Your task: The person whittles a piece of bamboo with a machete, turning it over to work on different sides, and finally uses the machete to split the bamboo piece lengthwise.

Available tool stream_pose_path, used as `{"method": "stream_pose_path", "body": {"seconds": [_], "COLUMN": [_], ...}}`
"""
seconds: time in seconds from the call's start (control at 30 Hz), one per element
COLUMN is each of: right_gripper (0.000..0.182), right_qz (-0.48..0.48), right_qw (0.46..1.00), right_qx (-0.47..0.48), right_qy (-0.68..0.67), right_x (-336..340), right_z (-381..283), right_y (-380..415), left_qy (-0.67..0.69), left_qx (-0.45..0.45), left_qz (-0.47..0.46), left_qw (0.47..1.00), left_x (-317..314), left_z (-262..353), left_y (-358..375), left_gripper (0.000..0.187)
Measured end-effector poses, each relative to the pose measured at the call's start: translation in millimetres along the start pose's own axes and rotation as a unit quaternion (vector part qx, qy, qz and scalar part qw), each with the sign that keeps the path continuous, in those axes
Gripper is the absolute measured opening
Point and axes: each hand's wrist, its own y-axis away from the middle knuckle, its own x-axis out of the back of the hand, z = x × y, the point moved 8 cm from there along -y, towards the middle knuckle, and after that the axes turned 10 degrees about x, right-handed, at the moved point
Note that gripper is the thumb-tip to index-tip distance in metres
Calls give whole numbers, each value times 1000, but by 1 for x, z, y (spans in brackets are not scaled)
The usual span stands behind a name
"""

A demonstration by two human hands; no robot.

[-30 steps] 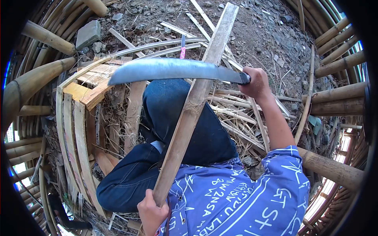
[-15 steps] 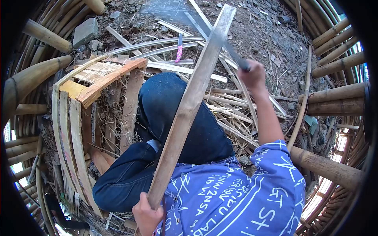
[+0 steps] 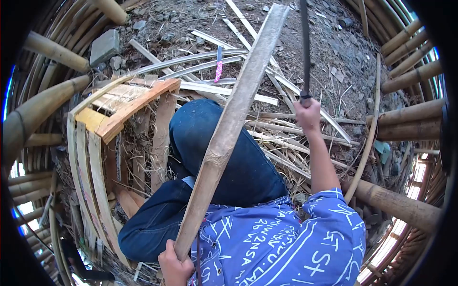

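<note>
A long split bamboo piece [image 3: 228, 133] leans diagonally across my bent legs, its inner face up. My left hand [image 3: 175, 266] is closed around its lower end. Its far end rises over the ground near the top of the view. My right hand [image 3: 308, 114] grips the handle of a machete [image 3: 305, 50], whose dark, narrow blade points away from me, to the right of the bamboo and apart from it. The blade's tip is cut off by the view's top edge. Beyond my knee lies a small knife [image 3: 218, 66] with a pink handle.
A slatted wooden frame [image 3: 97, 162] stands at my left. Split bamboo strips [image 3: 276, 138] and shavings litter the ground ahead and right. A grey block [image 3: 104, 46] lies at the upper left. Thick bamboo poles [image 3: 396, 200] and bamboo walls surround me.
The machete was blurred and slanted up-left behind the bamboo; now it points straight ahead, clear of it. My right hand has moved slightly down. My left hand keeps its grip.
</note>
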Motion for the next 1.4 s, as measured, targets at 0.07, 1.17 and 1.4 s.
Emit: {"method": "stream_pose_path", "body": {"seconds": [0.07, 1.17, 1.4], "right_gripper": [13, 21, 11], "right_qz": [-37, 11, -158], "right_qw": [993, 990, 970], "right_qx": [105, 49, 173], "right_qy": [36, 130, 62], "right_x": [-14, 43, -27], "right_z": [-50, 1, -130], "right_y": [16, -23, 30], "left_qy": [-9, -46, -122], "left_qx": [-3, 27, -47], "left_qz": [2, 50, 133], "left_qw": [1000, 997, 982], "left_x": [1, 4, 24], "left_z": [7, -25, -13], "left_y": [0, 15, 8], "left_gripper": [45, 50, 43]}}
